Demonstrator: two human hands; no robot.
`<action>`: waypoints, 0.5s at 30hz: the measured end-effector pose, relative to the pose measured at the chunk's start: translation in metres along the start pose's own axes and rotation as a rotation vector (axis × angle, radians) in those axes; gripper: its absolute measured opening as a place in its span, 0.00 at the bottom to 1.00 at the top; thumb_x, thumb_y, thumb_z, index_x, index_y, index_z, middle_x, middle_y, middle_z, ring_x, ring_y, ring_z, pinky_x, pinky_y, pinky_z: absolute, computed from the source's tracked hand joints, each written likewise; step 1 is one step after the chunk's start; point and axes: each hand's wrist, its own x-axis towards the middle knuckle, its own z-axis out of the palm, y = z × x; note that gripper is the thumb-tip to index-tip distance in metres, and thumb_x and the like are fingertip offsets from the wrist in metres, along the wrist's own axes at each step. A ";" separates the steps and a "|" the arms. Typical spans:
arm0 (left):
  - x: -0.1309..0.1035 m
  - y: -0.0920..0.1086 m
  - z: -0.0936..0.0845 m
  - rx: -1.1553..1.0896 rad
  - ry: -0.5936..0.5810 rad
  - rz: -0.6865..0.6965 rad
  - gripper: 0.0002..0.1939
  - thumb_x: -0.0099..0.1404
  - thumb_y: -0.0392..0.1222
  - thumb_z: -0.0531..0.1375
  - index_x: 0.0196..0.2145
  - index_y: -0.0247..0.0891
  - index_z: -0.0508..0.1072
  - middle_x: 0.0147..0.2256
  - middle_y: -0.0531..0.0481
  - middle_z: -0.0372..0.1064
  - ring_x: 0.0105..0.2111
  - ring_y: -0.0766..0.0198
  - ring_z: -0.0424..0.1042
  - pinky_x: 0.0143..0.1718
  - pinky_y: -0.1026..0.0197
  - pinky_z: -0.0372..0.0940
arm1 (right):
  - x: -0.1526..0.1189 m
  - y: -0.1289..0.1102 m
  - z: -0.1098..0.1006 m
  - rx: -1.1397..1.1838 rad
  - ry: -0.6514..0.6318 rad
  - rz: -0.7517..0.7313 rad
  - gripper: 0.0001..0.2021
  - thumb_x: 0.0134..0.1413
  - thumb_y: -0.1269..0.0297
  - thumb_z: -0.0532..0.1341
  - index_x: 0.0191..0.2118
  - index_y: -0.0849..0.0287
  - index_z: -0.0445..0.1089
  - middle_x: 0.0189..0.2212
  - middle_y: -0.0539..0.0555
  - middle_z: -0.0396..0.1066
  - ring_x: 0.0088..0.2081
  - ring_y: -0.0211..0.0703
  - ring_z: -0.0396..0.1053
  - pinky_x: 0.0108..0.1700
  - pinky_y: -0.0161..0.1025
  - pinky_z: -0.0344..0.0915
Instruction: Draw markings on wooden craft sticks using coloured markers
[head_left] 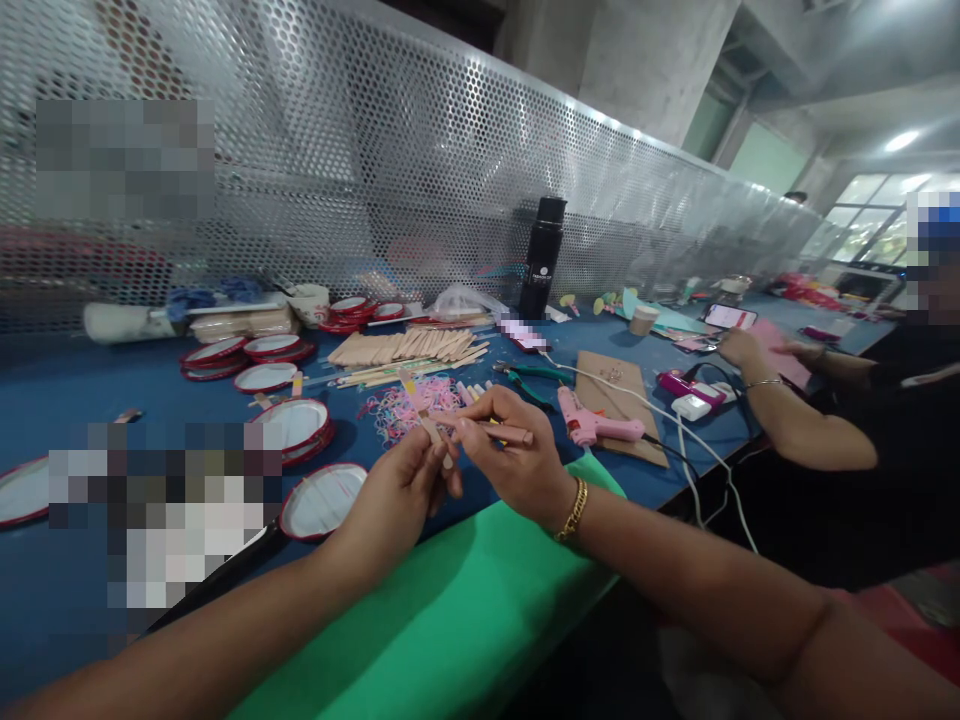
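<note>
My left hand (394,495) is closed around a wooden craft stick (409,388), which tilts upward with a yellow and pale pink patch near its top. In my right hand (517,450) is a brownish-pink marker (510,433), gripped like a pen. Its tip meets or nearly meets the stick just above my left fingertips; I cannot tell which. Behind both hands lies a heap of small coloured rubber bands (390,410). A few more markers (476,392) lie partly hidden behind my right hand.
Wooden sticks (409,347) are piled behind the bands. Red-rimmed white discs (289,425) lie leftward. Pliers (536,373), a pink glue gun (596,422), cardboard (630,380) and white cables (686,440) are to the right. A black bottle (544,260) stands behind; a co-worker's arm (802,430) is at right.
</note>
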 end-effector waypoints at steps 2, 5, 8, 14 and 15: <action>0.000 0.000 0.000 0.000 -0.001 0.007 0.16 0.70 0.46 0.48 0.26 0.40 0.64 0.21 0.57 0.61 0.19 0.69 0.57 0.21 0.65 0.54 | 0.000 0.000 0.000 0.008 -0.019 -0.015 0.06 0.59 0.64 0.58 0.31 0.57 0.68 0.27 0.48 0.69 0.31 0.38 0.66 0.36 0.37 0.62; 0.000 0.000 0.000 -0.007 -0.001 0.002 0.16 0.70 0.46 0.48 0.26 0.40 0.64 0.21 0.57 0.61 0.19 0.69 0.57 0.21 0.65 0.54 | 0.001 0.000 0.001 -0.008 -0.009 -0.033 0.06 0.59 0.64 0.58 0.30 0.57 0.67 0.26 0.48 0.68 0.30 0.38 0.65 0.36 0.37 0.62; 0.000 0.001 0.000 -0.023 0.001 -0.019 0.14 0.70 0.45 0.48 0.28 0.40 0.63 0.22 0.56 0.63 0.18 0.69 0.56 0.20 0.65 0.54 | 0.001 0.002 0.000 -0.012 0.034 -0.011 0.07 0.59 0.65 0.58 0.29 0.57 0.67 0.25 0.48 0.67 0.29 0.37 0.65 0.36 0.37 0.62; 0.000 0.004 -0.001 -0.029 0.000 -0.022 0.13 0.69 0.46 0.49 0.29 0.40 0.63 0.22 0.56 0.64 0.18 0.69 0.57 0.20 0.65 0.53 | 0.001 0.000 -0.002 0.114 -0.004 0.053 0.06 0.61 0.66 0.57 0.39 0.55 0.71 0.34 0.51 0.74 0.37 0.40 0.71 0.40 0.40 0.67; 0.000 0.004 -0.001 -0.027 0.003 -0.022 0.13 0.69 0.46 0.49 0.28 0.40 0.63 0.21 0.56 0.64 0.18 0.69 0.57 0.20 0.65 0.53 | 0.001 0.000 -0.002 0.124 -0.005 0.055 0.06 0.60 0.66 0.58 0.39 0.55 0.71 0.35 0.52 0.74 0.37 0.41 0.72 0.41 0.40 0.67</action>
